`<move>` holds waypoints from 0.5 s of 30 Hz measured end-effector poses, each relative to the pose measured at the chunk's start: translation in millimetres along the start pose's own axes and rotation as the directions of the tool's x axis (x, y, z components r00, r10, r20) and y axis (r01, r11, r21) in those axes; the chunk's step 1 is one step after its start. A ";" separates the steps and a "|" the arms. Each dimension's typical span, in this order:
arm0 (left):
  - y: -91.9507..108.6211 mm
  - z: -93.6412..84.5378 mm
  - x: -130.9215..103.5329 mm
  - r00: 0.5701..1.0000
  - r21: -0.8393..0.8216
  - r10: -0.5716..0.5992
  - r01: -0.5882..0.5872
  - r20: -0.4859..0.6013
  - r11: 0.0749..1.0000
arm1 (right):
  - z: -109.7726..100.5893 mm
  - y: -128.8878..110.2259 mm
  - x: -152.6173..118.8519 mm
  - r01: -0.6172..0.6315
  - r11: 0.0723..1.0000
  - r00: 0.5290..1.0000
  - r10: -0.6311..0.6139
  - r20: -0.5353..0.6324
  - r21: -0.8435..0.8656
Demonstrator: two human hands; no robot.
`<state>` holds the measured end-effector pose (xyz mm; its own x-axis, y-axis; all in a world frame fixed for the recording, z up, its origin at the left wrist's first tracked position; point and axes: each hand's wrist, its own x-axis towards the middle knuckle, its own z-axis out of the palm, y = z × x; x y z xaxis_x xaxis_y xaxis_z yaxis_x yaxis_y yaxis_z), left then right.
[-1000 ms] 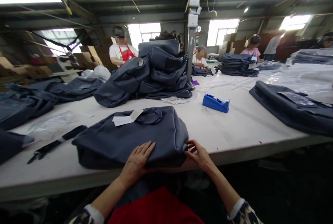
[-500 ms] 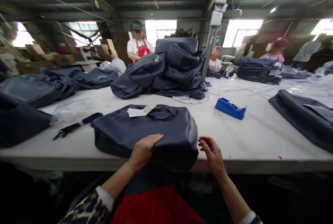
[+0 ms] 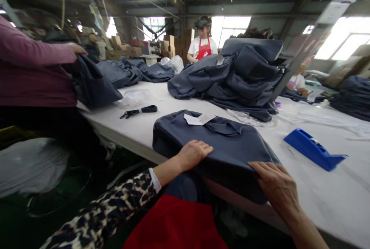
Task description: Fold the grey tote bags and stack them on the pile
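Note:
A dark blue bag (image 3: 222, 145) lies on its side at the front edge of the white table (image 3: 323, 199). White paper tags (image 3: 195, 120) and a flat handle (image 3: 224, 128) rest on its upper face. My left hand (image 3: 193, 154) grips the bag's near upper edge, fingers bent over the top and thumb hidden. At the right end, my right hand (image 3: 277, 185) has its fingers over the corner edge, closed on the bag. Left of the bag is a dark coiled strap (image 3: 140, 111) with metal-like clips.
A blue tape dispenser (image 3: 313, 148) stands to the right. Behind the bag rises a heap of similar bags (image 3: 231, 75) beside a slanting post (image 3: 306, 48). At left, a co-worker in a pink sleeve (image 3: 37, 48) handles another bag (image 3: 96, 81). Clear plastic (image 3: 135, 98) lies near the strap.
My view has swung left, bringing the co-worker at left into sight. My right hand, earlier apart from the bag, now grips its right corner. My left hand stays on the near edge.

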<state>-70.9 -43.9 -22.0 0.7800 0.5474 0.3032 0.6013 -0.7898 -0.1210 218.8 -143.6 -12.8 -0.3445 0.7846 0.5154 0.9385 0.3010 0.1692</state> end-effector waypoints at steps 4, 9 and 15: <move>-68.6 -19.5 -38.8 0.988 0.143 -0.155 0.151 0.015 0.978 | -4.9 18.7 9.5 0.034 0.999 0.999 -0.035 0.039 0.005; -100.2 -58.2 -52.7 0.979 0.145 -0.205 0.206 -0.019 0.968 | -27.1 38.2 24.8 0.039 0.999 0.999 -0.041 -0.031 -0.038; -93.6 -38.0 -81.3 0.978 0.122 -0.166 0.151 0.124 0.981 | -4.5 45.2 -5.7 0.139 0.990 0.985 -0.136 0.108 -0.017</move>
<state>-197.1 -25.0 0.6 0.6851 0.7006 0.1998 0.7285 -0.6587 -0.1880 263.2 -136.9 -4.4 -0.4696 0.7903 0.3935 0.8818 0.3979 0.2531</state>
